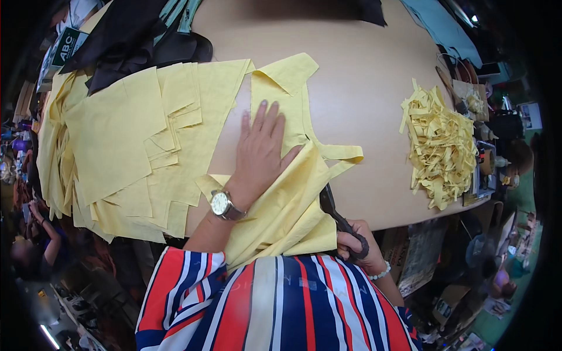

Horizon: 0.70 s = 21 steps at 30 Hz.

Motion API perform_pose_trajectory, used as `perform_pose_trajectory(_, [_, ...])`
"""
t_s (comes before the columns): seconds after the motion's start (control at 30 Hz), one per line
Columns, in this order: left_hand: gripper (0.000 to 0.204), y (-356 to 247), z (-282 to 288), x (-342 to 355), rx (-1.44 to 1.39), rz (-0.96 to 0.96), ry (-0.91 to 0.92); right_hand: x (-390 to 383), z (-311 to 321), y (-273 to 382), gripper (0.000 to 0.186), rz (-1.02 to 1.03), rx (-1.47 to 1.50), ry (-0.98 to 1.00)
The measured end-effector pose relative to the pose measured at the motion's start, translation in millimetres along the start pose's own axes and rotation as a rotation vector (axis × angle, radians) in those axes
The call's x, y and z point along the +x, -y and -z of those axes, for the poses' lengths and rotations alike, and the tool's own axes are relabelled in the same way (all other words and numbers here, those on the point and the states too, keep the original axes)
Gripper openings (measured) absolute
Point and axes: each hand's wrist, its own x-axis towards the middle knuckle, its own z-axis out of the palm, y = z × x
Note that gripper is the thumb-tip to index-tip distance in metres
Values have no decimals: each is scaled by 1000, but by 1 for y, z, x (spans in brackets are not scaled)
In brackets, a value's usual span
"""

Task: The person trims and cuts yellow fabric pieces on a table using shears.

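Note:
My left hand (pixel 261 144) lies flat with fingers stretched out on a piece of yellow cloth (pixel 301 169), pressing it to the table. Part of that cloth hangs over the front edge against my striped shirt. In my right hand (pixel 355 241) are the black handles of a pair of scissors (pixel 335 212). Its blades run up under the cloth's right side, so how far they are apart is hidden. A narrow yellow strip (pixel 345 153) sticks out to the right of the cloth, beyond the blades.
Stacked yellow cut pieces (pixel 117 134) cover the table's left side, with dark fabric (pixel 126 44) behind them. A heap of yellow scraps (pixel 442 149) sits at the right edge. Light blue cloth (pixel 448 29) lies far right. Another person's arm (pixel 51 234) shows at far left.

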Motion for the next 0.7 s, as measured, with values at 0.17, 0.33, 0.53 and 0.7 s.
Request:
perform_pose_trajectory(0.17, [88,0,-21,-6,-148,-129,17,-1,-1,8,19,-36,77,34])
perform_pose_trajectory(0.33, [95,-5,-16,-7,-217,-97,37,4,6,13,21,-14,85,50])
perform_pose_trajectory(0.53, [96,-6,-17,-12,-203,-77,40,14,9,11,25,17,117,102])
perform_pose_trajectory(0.7, [94,-8,-16,-13,-209,-78,31,16,9,7,28,72,204,131])
